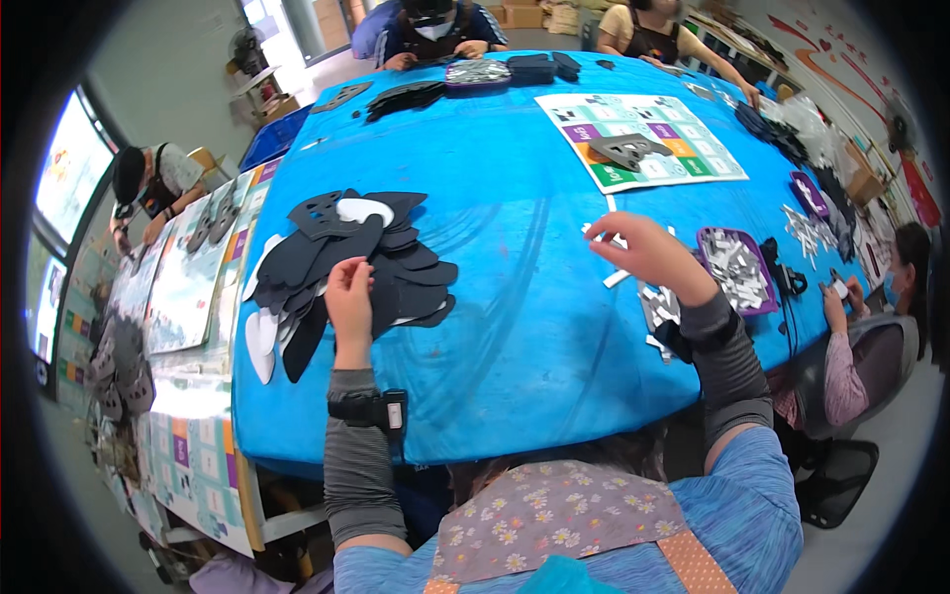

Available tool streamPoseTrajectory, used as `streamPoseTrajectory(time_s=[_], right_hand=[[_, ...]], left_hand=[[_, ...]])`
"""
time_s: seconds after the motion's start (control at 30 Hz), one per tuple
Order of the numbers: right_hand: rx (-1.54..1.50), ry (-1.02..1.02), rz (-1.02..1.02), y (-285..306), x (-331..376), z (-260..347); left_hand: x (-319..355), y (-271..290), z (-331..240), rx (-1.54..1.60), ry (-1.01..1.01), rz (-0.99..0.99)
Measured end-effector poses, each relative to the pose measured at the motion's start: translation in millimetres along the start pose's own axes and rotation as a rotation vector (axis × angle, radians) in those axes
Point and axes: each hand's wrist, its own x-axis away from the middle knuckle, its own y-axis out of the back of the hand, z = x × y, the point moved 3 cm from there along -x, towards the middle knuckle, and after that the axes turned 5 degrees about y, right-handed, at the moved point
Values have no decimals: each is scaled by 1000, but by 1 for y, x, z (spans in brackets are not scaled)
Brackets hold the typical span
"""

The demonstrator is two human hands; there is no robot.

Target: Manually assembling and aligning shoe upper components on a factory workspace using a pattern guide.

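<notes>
My left hand [349, 302] is raised at the near right side of a loose pile of black, sole-shaped flat pieces [416, 259]. Its fingers are curled together, and whatever may be between them is hidden. A few white pieces of similar shape [261, 342] stick out of the heap, and a grey piece with cut-out holes [322, 216] lies on top. My right hand [648, 255] hangs bent over some small white strips [616, 278], its fingertips pointing left with a gap between thumb and fingers. Nothing shows plainly in its grasp.
Right of my right hand stands a purple basket [769, 297] of white strips. Farther back on the blue-covered table [465, 168], a grey cut-out piece [629, 150] lies on a printed sheet [698, 176]. Several people sit around. A side table [183, 297] adjoins at left.
</notes>
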Motion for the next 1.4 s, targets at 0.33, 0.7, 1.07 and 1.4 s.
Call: streamPoseTrajectory(time_s=[0.33, 0.7, 1.07, 1.4], right_hand=[[499, -268, -160, -29, -107, -208], [854, -176, 104, -5, -106, -322], [484, -474, -7, -25, -124, -261], [128, 208, -332, 6, -119, -61]], left_hand=[[-4, 1, 16, -187, -155, -24], [-4, -18, 4, -248, -121, 72], [5, 1, 5, -406, -81, 45], [5, 3, 9, -356, -115, 73]])
